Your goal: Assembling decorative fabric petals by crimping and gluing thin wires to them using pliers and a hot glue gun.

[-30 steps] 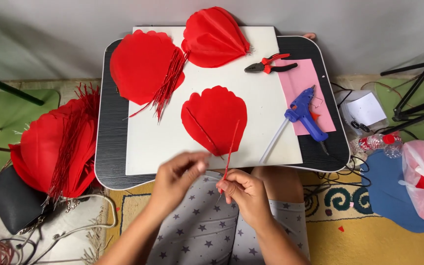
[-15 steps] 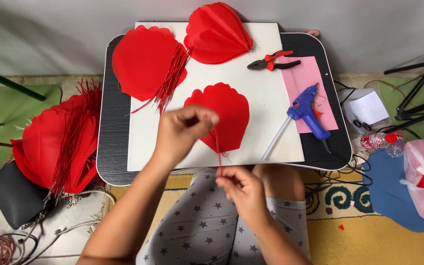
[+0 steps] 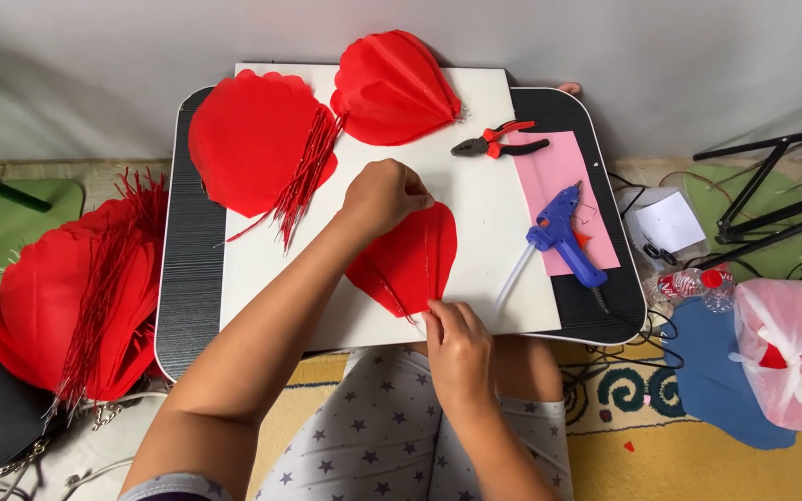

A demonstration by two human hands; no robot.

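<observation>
The red scalloped paper fan piece (image 3: 407,255) lay flat on the white rectangular board (image 3: 475,213), near that board's front edge. The left hand (image 3: 384,195) sat at the piece's far rim with its fingers bunched together, pinching something thin there; the right hand (image 3: 457,339) pinched the near tip, thumb and forefinger closed on it. A fine red strand seemed stretched between them, though it was too slight to be sure. The paper looked light, thin and easily creased, so I judged the edges and the tip the safest holds. The blue glue gun (image 3: 563,232) lay to the board's right side, the red-handled pliers (image 3: 498,144) beyond it.
</observation>
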